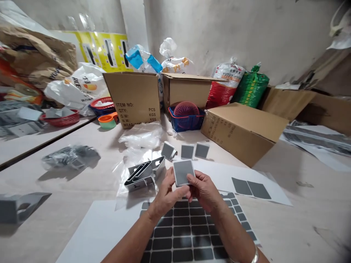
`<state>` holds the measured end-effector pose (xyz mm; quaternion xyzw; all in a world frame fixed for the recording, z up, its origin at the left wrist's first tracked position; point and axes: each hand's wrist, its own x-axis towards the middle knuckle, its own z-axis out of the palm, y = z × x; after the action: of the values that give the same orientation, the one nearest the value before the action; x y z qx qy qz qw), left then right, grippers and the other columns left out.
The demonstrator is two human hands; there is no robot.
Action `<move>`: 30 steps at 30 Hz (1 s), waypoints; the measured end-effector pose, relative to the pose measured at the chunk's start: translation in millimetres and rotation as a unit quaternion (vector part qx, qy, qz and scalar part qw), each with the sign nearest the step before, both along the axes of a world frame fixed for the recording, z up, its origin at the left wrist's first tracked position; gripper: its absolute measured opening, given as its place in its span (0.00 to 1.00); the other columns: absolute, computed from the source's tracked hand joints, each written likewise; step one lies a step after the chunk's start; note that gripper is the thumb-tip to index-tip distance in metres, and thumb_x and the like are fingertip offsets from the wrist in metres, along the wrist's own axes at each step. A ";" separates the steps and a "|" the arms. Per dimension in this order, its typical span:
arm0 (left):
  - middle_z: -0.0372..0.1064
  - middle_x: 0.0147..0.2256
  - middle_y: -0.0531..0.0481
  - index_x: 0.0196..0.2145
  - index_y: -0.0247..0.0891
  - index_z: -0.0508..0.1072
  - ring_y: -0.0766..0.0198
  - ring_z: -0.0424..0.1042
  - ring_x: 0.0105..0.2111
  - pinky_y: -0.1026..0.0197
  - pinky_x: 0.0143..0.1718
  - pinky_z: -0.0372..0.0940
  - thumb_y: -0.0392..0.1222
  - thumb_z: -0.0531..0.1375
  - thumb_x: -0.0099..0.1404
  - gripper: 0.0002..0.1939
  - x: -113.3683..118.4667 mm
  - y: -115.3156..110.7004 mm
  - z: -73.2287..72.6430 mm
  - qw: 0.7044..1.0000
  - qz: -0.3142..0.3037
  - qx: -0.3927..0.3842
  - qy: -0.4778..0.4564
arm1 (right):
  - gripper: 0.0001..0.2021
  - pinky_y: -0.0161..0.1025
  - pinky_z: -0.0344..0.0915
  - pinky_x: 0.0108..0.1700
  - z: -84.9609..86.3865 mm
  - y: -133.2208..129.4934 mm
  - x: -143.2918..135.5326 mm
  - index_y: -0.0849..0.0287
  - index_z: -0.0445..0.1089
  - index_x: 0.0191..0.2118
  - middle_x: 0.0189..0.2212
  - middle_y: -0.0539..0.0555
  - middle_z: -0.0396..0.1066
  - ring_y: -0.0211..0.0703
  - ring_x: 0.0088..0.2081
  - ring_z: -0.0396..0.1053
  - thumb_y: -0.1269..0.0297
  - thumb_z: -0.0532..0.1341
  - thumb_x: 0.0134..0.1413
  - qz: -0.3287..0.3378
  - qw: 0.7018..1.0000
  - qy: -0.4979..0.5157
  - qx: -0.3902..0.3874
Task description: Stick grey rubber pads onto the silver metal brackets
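Grey square plate [181, 170] between left fingers [170, 176] and right fingers [195, 180].

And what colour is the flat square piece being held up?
The flat square piece is grey, pale-edged; see the head view.

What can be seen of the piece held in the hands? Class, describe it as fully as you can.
The squarish piece has a flat, dark grey face with a pale border and slightly rounded corners. It looks stiff; its material is unclear. Its face is turned toward the camera. The left hand grips its left side; the right hand presses a thumb on the face's lower right. Its back is hidden.
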<state>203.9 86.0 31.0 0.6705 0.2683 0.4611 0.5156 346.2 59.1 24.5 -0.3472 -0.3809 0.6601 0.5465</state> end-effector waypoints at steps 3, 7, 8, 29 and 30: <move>0.63 0.43 0.45 0.42 0.38 0.71 0.57 0.63 0.43 0.57 0.47 0.58 0.42 0.54 0.62 0.13 -2.0 0.4 -4.6 0.999 -0.017 -0.042 -0.005 | 0.13 0.29 0.65 0.17 -6.3 0.7 0.2 0.65 0.66 0.32 0.23 0.52 0.68 0.33 0.18 0.66 0.59 0.63 0.50 0.002 1.000 0.010 -0.019; 0.65 0.41 0.46 0.45 0.38 0.68 0.58 0.63 0.43 0.57 0.48 0.57 0.41 0.53 0.62 0.14 -7.2 1.7 -11.7 0.996 -0.018 -0.083 -0.001 | 0.13 0.31 0.67 0.20 -12.6 0.7 -5.3 0.67 0.67 0.32 0.22 0.53 0.68 0.35 0.20 0.68 0.60 0.64 0.47 0.035 0.998 0.030 -0.039; 0.65 0.41 0.46 0.46 0.38 0.67 0.58 0.63 0.44 0.57 0.48 0.57 0.40 0.53 0.62 0.14 -8.4 2.0 -13.3 0.995 -0.020 -0.093 -0.003 | 0.13 0.31 0.68 0.21 -13.1 0.5 -6.3 0.68 0.67 0.32 0.21 0.53 0.68 0.36 0.20 0.68 0.60 0.64 0.47 0.045 0.997 0.035 -0.042; 0.64 0.32 0.46 0.38 0.34 0.70 0.59 0.62 0.33 0.56 0.36 0.59 0.35 0.56 0.50 0.15 -18.7 0.8 -25.8 0.976 -0.083 -0.162 -0.117 | 0.14 0.45 0.67 0.37 5.3 -6.3 0.7 0.69 0.67 0.39 0.30 0.62 0.73 0.45 0.30 0.72 0.66 0.60 0.45 0.114 0.991 0.067 0.011; 0.64 0.33 0.45 0.38 0.33 0.71 0.58 0.61 0.34 0.56 0.36 0.59 0.35 0.56 0.49 0.15 -19.2 1.0 -25.3 0.976 -0.088 -0.159 -0.123 | 0.13 0.45 0.66 0.37 5.3 -6.4 1.3 0.69 0.67 0.38 0.30 0.63 0.73 0.46 0.30 0.72 0.66 0.59 0.46 0.115 0.991 0.067 0.012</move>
<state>184.6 87.0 5.8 0.5393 0.2127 0.4445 0.6829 347.5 52.8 29.8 -0.2494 -0.3887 0.7357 0.4955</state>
